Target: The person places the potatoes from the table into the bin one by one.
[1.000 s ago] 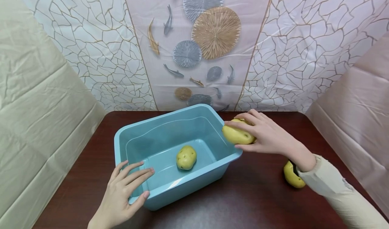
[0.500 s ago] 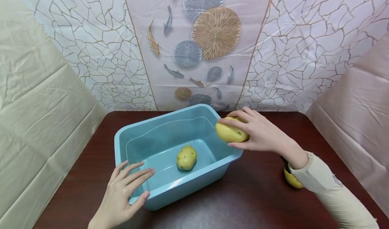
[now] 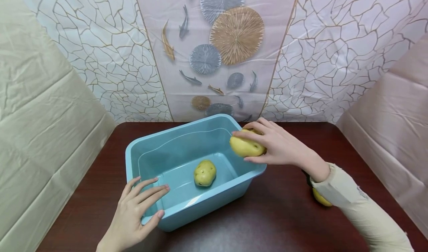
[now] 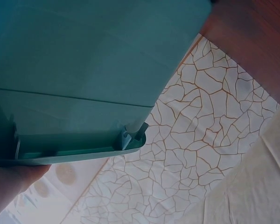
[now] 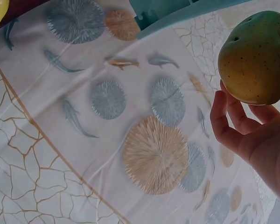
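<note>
Over the blue tub's 3 o'clock rim, the right hand clamps a potato; the left hand, fingers straight, rests at its 7 o'clock corner.

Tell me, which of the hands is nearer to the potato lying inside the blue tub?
Left. The left hand rests on the tub's near rim, just left of the potato. The right hand holds another potato above the far right rim.

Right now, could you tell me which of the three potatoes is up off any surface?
The potato in the right hand: that potato is held above the tub's right rim. One potato lies inside the tub; another sits on the table.
</note>
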`<state>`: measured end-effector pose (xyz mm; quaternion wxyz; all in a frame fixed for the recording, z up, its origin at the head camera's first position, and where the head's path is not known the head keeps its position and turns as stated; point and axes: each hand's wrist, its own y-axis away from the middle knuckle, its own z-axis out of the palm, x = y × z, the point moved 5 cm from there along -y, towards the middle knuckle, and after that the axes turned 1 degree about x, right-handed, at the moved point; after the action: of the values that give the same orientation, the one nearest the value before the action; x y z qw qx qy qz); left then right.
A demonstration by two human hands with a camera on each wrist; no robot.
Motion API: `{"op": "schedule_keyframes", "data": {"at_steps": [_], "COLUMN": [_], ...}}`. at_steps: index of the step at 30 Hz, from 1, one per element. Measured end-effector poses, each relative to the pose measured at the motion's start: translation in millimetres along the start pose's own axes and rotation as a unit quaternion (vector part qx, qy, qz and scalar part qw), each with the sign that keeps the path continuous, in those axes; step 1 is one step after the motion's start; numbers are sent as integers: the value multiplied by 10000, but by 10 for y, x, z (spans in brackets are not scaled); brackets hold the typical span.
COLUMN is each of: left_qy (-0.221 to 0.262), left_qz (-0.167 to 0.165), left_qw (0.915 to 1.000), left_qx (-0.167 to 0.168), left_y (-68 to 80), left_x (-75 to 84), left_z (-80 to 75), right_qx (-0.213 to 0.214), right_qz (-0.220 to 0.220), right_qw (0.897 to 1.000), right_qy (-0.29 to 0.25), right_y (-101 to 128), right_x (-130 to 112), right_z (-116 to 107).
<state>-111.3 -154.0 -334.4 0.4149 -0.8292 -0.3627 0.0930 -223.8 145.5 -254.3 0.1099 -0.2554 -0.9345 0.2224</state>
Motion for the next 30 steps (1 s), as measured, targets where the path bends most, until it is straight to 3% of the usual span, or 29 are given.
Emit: {"op": "schedule_keyframes", "data": {"at_steps": [13,30], "left_qy": [-18,-31], "left_qz": [-7,-5], "left_qw": [10000,10000], "left_qx": [-8,-5], "left_y": [-6,-2], "left_x": [2,8], "left_z": [-6,0], "right_qx": [-224,-240], "right_qz": [-317,-342], "right_qw": [9992,9991], "right_qy": [65,82], "right_y": [-120,-252], "right_x": [-94,-110], "right_z": [71,73]}}
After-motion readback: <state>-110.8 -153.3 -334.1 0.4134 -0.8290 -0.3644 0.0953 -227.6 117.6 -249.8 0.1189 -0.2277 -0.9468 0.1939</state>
